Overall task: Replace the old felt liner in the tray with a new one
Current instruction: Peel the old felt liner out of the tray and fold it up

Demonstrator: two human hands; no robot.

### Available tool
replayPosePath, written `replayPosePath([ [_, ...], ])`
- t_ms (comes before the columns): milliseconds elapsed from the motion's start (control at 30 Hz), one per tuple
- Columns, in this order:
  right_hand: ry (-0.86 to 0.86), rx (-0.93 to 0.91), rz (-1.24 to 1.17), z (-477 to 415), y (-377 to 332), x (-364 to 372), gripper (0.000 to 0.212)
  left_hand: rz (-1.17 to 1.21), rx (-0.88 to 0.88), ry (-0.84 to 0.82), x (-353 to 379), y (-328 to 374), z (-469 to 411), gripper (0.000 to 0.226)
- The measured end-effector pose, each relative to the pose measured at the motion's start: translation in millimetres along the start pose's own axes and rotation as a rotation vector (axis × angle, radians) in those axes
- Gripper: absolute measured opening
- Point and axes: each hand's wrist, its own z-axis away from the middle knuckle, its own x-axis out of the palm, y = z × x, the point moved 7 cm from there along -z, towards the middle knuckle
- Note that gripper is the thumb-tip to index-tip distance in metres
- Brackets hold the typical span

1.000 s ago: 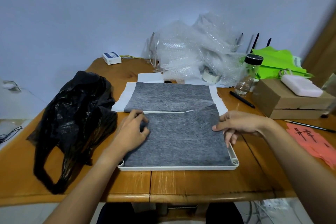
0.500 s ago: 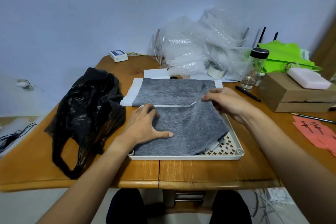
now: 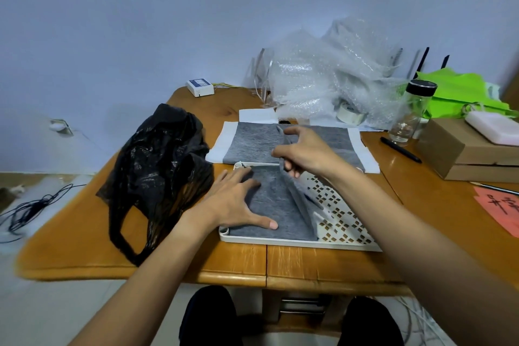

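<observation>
A white tray with a patterned, perforated floor lies at the table's front edge. The old grey felt liner covers only its left half. My right hand pinches the liner's right edge and holds it lifted and folded over to the left, baring the tray's right half. My left hand presses flat on the liner's left part, fingers spread. Behind the tray lies a second grey felt sheet on white backing paper.
A crumpled black plastic bag sits left of the tray. Bubble wrap, a tape roll, a glass jar, a black pen and a cardboard box stand behind and to the right. Pink paper lies at the right edge.
My right hand has lifted the liner's right edge and carried it up and leftwards, uncovering more of the tray's floor. The left hand has spread flat and holds the left part down.
</observation>
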Motion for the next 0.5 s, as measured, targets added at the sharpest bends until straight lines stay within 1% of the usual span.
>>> replayPosePath([
  [133,-0.028,0.024,0.053,-10,2,26,0.070,-0.003,0.003,-0.020,2,-2,12,0.129],
  [200,-0.040,0.045,0.072,-16,5,38,0.070,0.033,0.000,-0.023,3,-4,17,0.131],
  [233,-0.045,0.052,0.080,-17,6,44,0.070,0.075,-0.006,-0.023,3,-5,20,0.131],
  [300,-0.064,0.057,0.106,-18,9,55,0.065,0.240,-0.045,-0.022,0,-14,27,0.127],
  [333,-0.075,0.059,0.126,-18,10,60,0.059,0.343,-0.071,-0.013,-1,-19,31,0.120],
  [367,-0.085,0.064,0.149,-18,12,64,0.054,0.460,-0.102,0.005,-1,-25,36,0.107],
  [433,-0.100,0.073,0.200,-18,18,72,0.048,0.715,-0.145,0.086,1,-35,43,0.066],
  [467,-0.103,0.077,0.223,-19,21,76,0.047,0.808,-0.173,0.143,4,-39,45,0.050],
  [500,-0.108,0.078,0.240,-20,23,80,0.047,0.865,-0.208,0.207,6,-43,48,0.043],
])
